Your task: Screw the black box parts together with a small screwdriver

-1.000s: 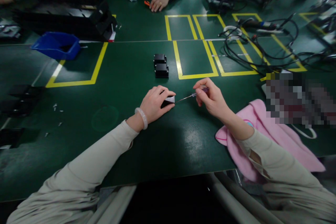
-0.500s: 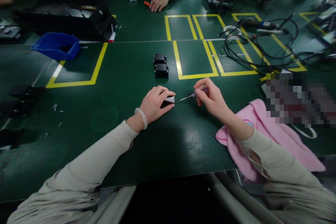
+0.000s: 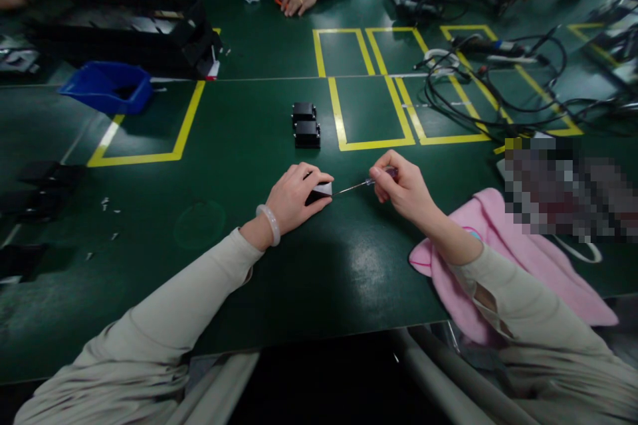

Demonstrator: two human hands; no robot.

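Closed over a small black block (image 3: 319, 192), my left hand (image 3: 298, 196) pins it to the green counter (image 3: 259, 305) — my right hand (image 3: 399, 184) grips a screwdriver (image 3: 371, 180), its tip at the block's right end. Two black parts (image 3: 306, 125) sit just beyond.

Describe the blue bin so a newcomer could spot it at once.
On the green table, look far left, just in front of the long black frame. The blue bin sits there, overlapping a yellow-taped outline; its bright blue color sets it apart from its black neighbor.
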